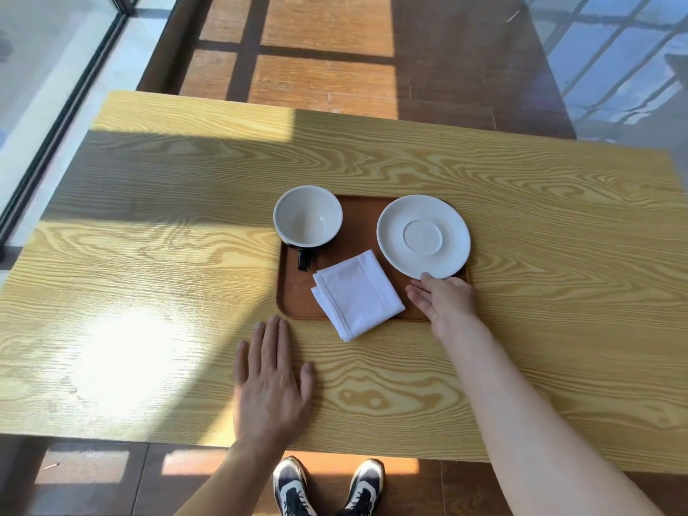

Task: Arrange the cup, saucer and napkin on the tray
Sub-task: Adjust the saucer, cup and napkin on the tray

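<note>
A brown wooden tray lies in the middle of the table. The cup, white inside and dark outside, stands upright at the tray's far left corner, its handle pointing toward me. The white saucer rests at the tray's far right, overhanging the rim. A folded white napkin lies on the near part, one corner hanging over the near edge. My right hand is at the tray's near right corner, fingers apart, fingertips touching the saucer's near rim. My left hand lies flat on the table, near and left of the tray.
The light wooden table spreads wide around the tray, its near edge just above my shoes. A glass wall with a dark frame runs along the left. Wooden floor lies beyond the far edge.
</note>
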